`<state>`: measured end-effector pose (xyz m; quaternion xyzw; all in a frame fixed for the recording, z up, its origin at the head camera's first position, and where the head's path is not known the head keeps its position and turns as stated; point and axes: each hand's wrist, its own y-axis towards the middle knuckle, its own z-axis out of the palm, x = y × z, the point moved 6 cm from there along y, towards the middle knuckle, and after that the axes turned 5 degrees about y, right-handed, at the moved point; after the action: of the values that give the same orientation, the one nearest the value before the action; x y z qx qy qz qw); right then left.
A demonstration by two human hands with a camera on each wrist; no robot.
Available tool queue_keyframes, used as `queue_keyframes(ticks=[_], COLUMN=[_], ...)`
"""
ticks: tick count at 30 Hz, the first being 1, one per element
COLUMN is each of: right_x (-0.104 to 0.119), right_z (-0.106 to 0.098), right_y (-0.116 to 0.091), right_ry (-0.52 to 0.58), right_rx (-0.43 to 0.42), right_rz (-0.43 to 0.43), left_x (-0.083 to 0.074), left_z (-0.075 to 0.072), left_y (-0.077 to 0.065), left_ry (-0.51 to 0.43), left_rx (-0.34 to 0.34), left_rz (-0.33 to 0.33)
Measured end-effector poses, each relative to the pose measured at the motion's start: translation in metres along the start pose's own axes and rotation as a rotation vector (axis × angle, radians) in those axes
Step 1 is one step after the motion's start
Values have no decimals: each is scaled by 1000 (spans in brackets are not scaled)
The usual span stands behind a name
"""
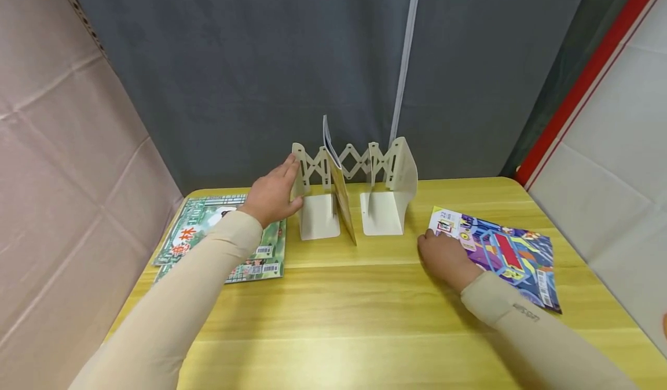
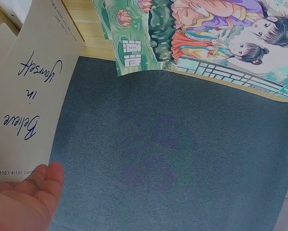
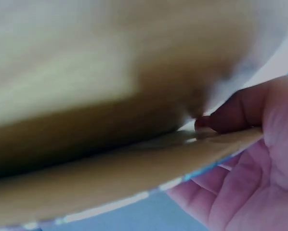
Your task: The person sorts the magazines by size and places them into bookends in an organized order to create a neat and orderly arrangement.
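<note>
An off-white expandable bookend [image 1: 383, 213] with a zigzag lattice back stands at the back of the table. My left hand [image 1: 276, 190] rests its extended fingers against the outer face of the left end plate [image 2: 31, 91], which bears the script "Believe in Yourself". One thin magazine [image 1: 340, 190] stands leaning between the plates. At the right, my right hand [image 1: 448, 257] grips the left edge of a colourful purple-blue magazine [image 1: 508, 257]. Seen from the right wrist, the thumb is above and the fingers [image 3: 235, 187] below the magazine's edge [image 3: 134, 180].
Several green illustrated magazines [image 1: 195, 222] lie overlapping on the left of the wooden table [image 1: 323, 320], partly behind my left forearm. A dark grey curtain [image 1: 260, 77] hangs behind the bookend. Pale cloth [image 1: 68, 164] hangs at the left side, and a white panel with a red border [image 1: 589, 72] at the right.
</note>
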<state>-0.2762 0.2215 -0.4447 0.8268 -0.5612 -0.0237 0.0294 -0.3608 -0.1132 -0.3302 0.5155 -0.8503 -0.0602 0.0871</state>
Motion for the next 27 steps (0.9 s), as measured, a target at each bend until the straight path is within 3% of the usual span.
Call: queue_keyframes(ticks=[6, 9, 20, 27], right_x=[5, 6, 3, 8], right_z=[-9, -15, -34, -60], right_y=[-7, -8, -10, -12], right_ry=[-137, -163, -198, -211], right_rx=[-187, -236, -215, -296], right_rz=[-46, -85, -157, -191], left_x=[-1, 0, 0, 1], left_z=[-2, -1, 2, 1], left_y=[1, 1, -1, -1], left_ry=[-8, -5, -17, -12], left_rx=[-8, -11, -19, -11], left_rz=[6, 2, -1, -5])
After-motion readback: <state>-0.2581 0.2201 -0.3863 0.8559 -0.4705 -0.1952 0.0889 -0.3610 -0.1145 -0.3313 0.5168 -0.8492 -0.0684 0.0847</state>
